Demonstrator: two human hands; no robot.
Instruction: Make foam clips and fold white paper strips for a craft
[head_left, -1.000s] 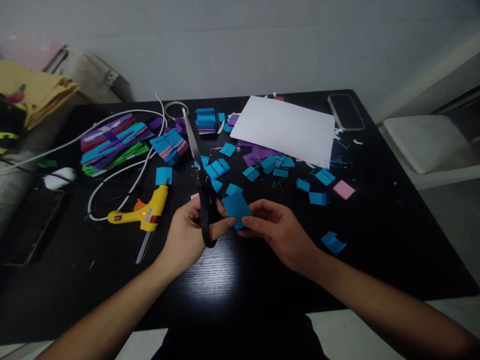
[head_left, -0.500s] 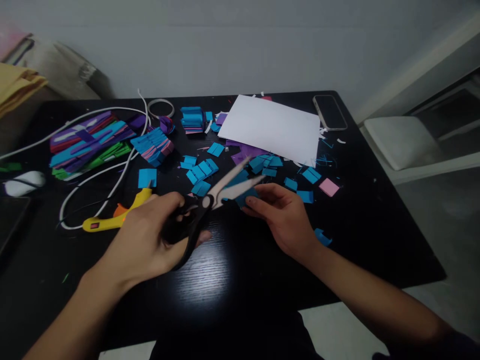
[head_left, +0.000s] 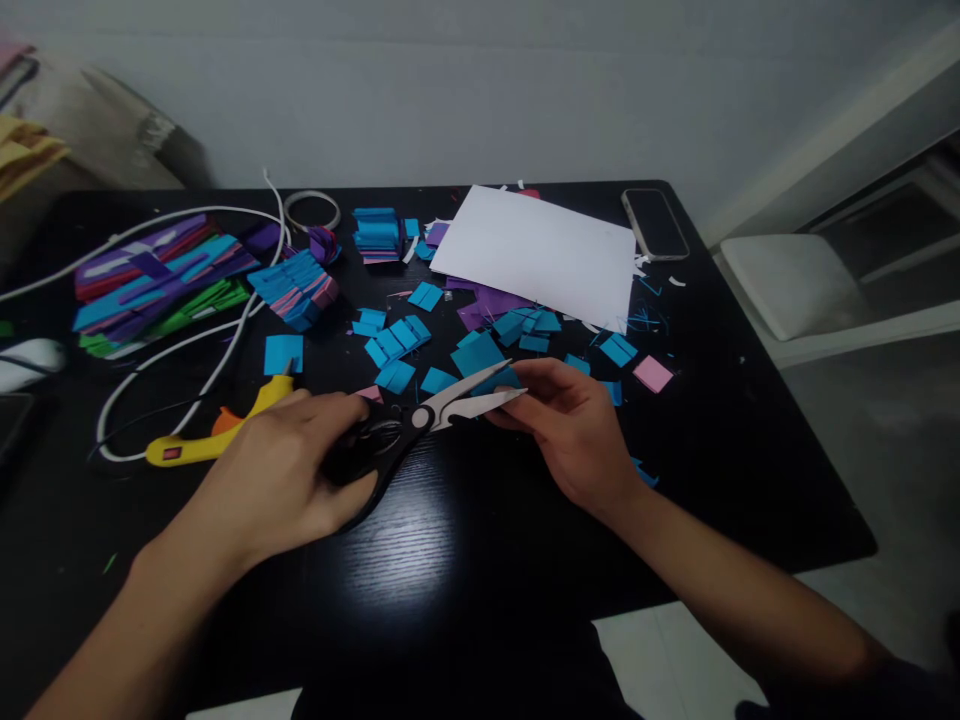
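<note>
My left hand [head_left: 289,475] is wrapped round the black handles of a pair of scissors [head_left: 421,418]. The blades point right and stand slightly apart, their tips beside the fingers of my right hand [head_left: 570,430]. Between its thumb and fingers my right hand pinches a blue piece of paper [head_left: 484,358], which sticks up behind the blades. Whether the blades touch the paper I cannot tell. Several small blue paper pieces [head_left: 397,342] lie on the table just beyond the scissors.
On the black table [head_left: 480,560] lie a yellow glue gun [head_left: 191,450], a white cable [head_left: 135,380], bundled colored paper strips [head_left: 169,270], a roll of tape [head_left: 311,210], a white sheet [head_left: 540,250], a pink square [head_left: 654,373] and a phone [head_left: 655,223]. A white seat [head_left: 784,285] stands at right.
The scissor blades have closed partway and swung lower, closer to my right fingers. The blue paper now shows more above the blades. The whole view has shifted slightly.
</note>
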